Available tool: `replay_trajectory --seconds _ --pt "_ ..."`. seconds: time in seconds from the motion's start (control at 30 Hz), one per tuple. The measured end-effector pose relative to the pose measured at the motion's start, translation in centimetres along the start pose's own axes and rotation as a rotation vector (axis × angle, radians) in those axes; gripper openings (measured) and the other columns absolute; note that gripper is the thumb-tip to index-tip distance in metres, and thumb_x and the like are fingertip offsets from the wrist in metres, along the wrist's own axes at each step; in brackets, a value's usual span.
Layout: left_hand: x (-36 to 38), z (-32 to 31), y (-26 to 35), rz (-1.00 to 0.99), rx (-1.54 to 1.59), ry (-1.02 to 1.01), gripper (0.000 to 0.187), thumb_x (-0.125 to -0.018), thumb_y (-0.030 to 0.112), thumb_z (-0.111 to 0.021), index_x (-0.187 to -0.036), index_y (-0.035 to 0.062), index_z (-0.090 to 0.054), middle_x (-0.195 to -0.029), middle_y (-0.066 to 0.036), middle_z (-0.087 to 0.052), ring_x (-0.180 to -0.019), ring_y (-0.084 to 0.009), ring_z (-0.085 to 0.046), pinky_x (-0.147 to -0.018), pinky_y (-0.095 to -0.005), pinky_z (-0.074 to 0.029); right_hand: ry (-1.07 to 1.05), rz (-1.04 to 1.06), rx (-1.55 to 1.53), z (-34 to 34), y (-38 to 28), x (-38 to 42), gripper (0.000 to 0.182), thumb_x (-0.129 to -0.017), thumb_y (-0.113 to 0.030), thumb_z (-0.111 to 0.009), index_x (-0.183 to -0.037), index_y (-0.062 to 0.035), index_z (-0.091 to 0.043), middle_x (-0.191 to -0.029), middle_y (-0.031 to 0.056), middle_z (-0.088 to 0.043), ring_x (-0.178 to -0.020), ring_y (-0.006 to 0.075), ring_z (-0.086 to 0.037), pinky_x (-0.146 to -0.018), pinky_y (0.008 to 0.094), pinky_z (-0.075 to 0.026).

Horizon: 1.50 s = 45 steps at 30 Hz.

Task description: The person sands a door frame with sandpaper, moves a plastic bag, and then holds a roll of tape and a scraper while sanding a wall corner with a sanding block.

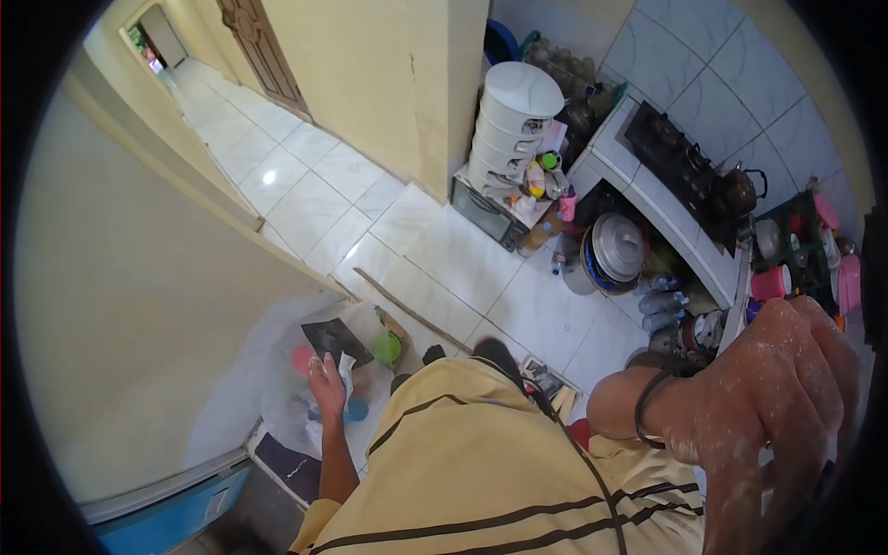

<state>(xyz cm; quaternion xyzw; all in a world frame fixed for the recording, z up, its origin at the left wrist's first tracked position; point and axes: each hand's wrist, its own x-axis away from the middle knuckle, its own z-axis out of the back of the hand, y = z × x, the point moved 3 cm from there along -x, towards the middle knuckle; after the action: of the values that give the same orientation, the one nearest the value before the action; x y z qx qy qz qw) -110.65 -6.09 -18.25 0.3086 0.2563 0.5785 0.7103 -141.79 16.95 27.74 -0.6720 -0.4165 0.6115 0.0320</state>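
Observation:
My left hand [326, 390] is low at the left, with a small whitish packet [347, 377] along its thumb side, apparently gripped. White smears mark its fingers. Just beyond it are a flat black sheet [339, 340] and a large clear plastic bag [282, 393] with coloured items inside. My right hand [763, 407] is raised close to the camera at the right, dusted with white specks, a dark band on its wrist. Its fingers curl downward; a pale bit shows between them, but what they hold, if anything, is hidden.
A black gas stove [680, 166] with a kettle [735, 192] sits on the tiled counter. Below are a lidded metal pot [617, 248] and plastic bottles [662, 310]. A white drawer tower [509, 125] stands on a microwave [486, 215]. A long stick [407, 307] lies on the floor.

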Motion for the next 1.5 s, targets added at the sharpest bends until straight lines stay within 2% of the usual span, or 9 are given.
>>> replay_trajectory --seconds 0.33,0.47,0.57,0.6,0.67,0.77,0.97,1.2,1.5 --pt "-0.9 -0.5 1.6 0.143 0.007 0.011 0.051 -0.1 0.032 -0.054 -0.119 -0.0156 -0.057 -0.122 -0.034 -0.06 -0.119 -0.0431 -0.057 -0.103 -0.0424 -0.041 0.047 -0.03 -0.078 9.8 1.6 -1.6 0.037 -0.098 -0.036 -0.05 -0.101 -0.0042 -0.069 -0.082 0.0149 -0.067 -0.065 0.0194 -0.064 -0.071 0.0375 -0.051" --pt "-4.0 -2.5 7.2 0.194 -0.028 0.054 0.052 -0.1 0.034 -0.054 -0.117 -0.0151 -0.059 -0.12 -0.034 -0.061 -0.119 -0.0445 -0.056 -0.103 -0.0437 -0.041 0.296 -0.109 -0.075 17.1 3.8 -0.2 0.037 -0.098 -0.036 -0.051 -0.101 -0.0038 -0.07 -0.084 0.0162 -0.069 -0.065 0.0195 -0.065 -0.067 0.0353 -0.052" --pt "-7.5 -6.1 14.0 0.158 0.067 0.184 0.052 -0.099 0.035 -0.055 -0.116 -0.0142 -0.059 -0.117 -0.035 -0.062 -0.116 -0.0467 -0.057 -0.101 -0.0452 -0.042 0.671 -0.436 0.176 24.2 8.3 3.0 0.038 -0.098 -0.035 -0.051 -0.102 -0.0035 -0.071 -0.085 0.0172 -0.071 -0.065 0.0196 -0.066 -0.064 0.0336 -0.054" --pt "-8.9 -7.2 17.1 0.105 0.079 0.211 0.052 -0.099 0.035 -0.055 -0.116 -0.0139 -0.06 -0.115 -0.035 -0.062 -0.114 -0.0474 -0.058 -0.099 -0.0455 -0.043 0.457 -0.655 0.496 27.3 10.4 3.4 0.03 -0.097 -0.027 -0.059 -0.104 -0.0011 -0.071 -0.083 0.0143 -0.071 -0.068 0.0172 -0.067 -0.061 0.0235 -0.05" --pt "-11.8 -9.7 22.7 -0.009 0.064 0.312 0.048 -0.099 0.033 -0.054 -0.112 -0.0129 -0.06 -0.111 -0.036 -0.062 -0.109 -0.0488 -0.059 -0.095 -0.047 -0.045 0.339 -0.937 0.647 30.1 14.2 5.3 0.033 -0.093 -0.026 -0.067 -0.108 0.0032 -0.069 -0.082 0.0084 -0.07 -0.068 0.0145 -0.065 -0.066 0.0293 -0.053" --pt "-15.0 -10.4 31.9 -0.139 0.124 0.425 0.037 -0.1 0.026 -0.052 -0.097 -0.0102 -0.06 -0.095 -0.034 -0.062 -0.093 -0.0505 -0.06 -0.078 -0.0496 -0.048 0.26 -0.997 0.79 32.6 16.7 6.4 0.035 -0.092 -0.027 -0.069 -0.109 0.0039 -0.069 -0.083 0.0059 -0.07 -0.075 0.0135 -0.066 -0.071 0.0287 -0.053" --pt "-16.2 -9.8 41.3 -0.205 0.199 0.568 0.025 -0.098 0.016 -0.056 -0.087 -0.0063 -0.058 -0.076 -0.026 -0.061 -0.068 -0.0471 -0.059 -0.059 -0.049 -0.045 0.24 -0.815 0.531 35.2 18.1 6.1 0.034 -0.089 -0.018 -0.073 -0.115 0.0035 -0.064 -0.098 0.0073 -0.07 -0.089 0.0143 -0.066 -0.081 0.0284 -0.053" --pt "-18.3 -11.1 43.5 -0.316 0.118 0.619 0.021 -0.096 0.01 -0.057 -0.084 -0.0067 -0.058 -0.076 -0.026 -0.058 -0.066 -0.0456 -0.059 -0.061 -0.0493 -0.046 0.533 -0.813 0.302 37.4 18.9 5.8 0.024 -0.093 -0.014 -0.068 -0.105 0.0061 -0.069 -0.091 0.0065 -0.071 -0.08 0.0081 -0.064 -0.072 0.0239 -0.051" --pt "-24.0 -12.8 42.2 -0.047 0.388 0.56 0.028 -0.1 0.019 -0.052 -0.091 -0.0077 -0.056 -0.079 -0.027 -0.059 -0.067 -0.0451 -0.057 -0.063 -0.0459 -0.045 0.641 -0.805 0.423 42.9 21.9 4.9 0.026 -0.094 -0.017 -0.067 -0.1 0.0076 -0.07 -0.084 0.0044 -0.071 -0.075 0.0053 -0.059 -0.067 0.0232 -0.047"
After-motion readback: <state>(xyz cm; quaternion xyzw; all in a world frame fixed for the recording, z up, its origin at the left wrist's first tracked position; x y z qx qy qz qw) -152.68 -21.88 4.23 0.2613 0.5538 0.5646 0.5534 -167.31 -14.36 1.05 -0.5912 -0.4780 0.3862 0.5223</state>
